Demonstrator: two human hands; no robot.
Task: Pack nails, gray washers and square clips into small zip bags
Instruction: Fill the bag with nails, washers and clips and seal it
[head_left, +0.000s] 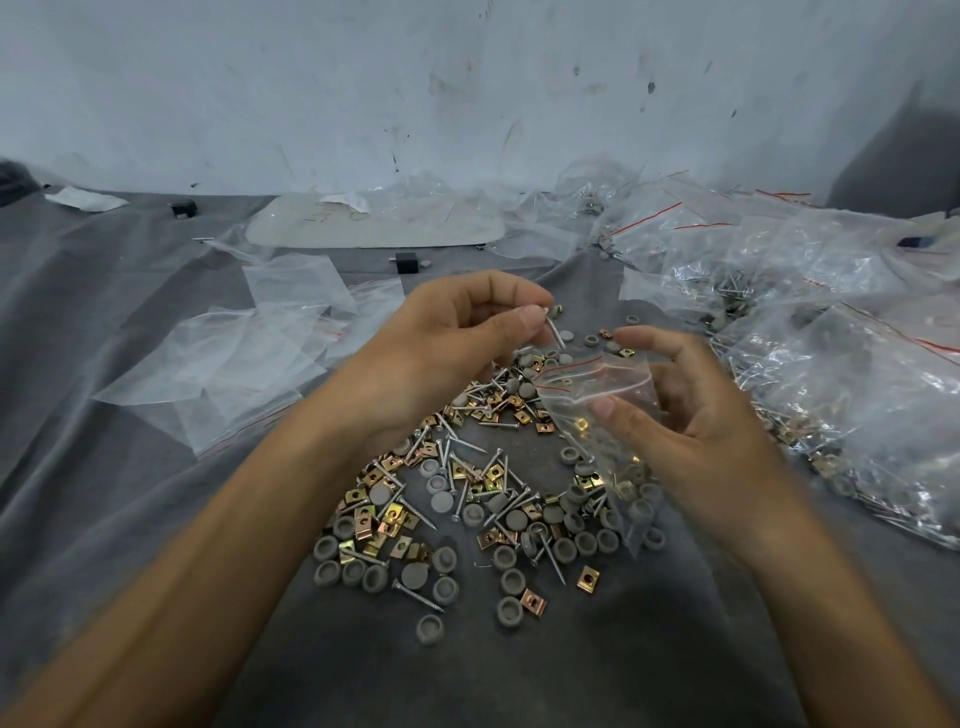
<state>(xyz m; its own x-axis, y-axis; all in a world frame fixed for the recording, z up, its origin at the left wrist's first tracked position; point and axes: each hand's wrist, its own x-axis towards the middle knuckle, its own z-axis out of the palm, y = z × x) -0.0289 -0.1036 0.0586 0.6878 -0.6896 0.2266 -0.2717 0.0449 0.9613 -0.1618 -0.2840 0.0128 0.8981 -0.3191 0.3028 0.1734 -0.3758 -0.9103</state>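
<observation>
- steel nail (555, 332) is pinched at its head end between the thumb and forefinger of the left hand (441, 353). its tip hangs down toward the bag mouth, close to the right fingertips.
- the clear small zip bag (602, 415) is gripped by the right hand (696, 421), thumb in front and curled fingers behind. its red-lined mouth is held open just below the left fingertips.
- low in that bag, beneath the right thumb, a few gray and brass-coloured pieces show through the plastic. the bag looks partly filled and is not yet sealed.
- beyond the right fingers, a heap of filled bags (841, 374) lies on the gray cloth (156, 519), so a good share of the packing looks done.
- below both sets of fingers, between the wrists, a loose pile waits: nails (417, 595), gray washers (440, 501) and square clips (588, 578).
- out past the left fingers lie flat empty bags (244, 364). judging by the pile and these, many more rounds of filling and sealing remain.
</observation>
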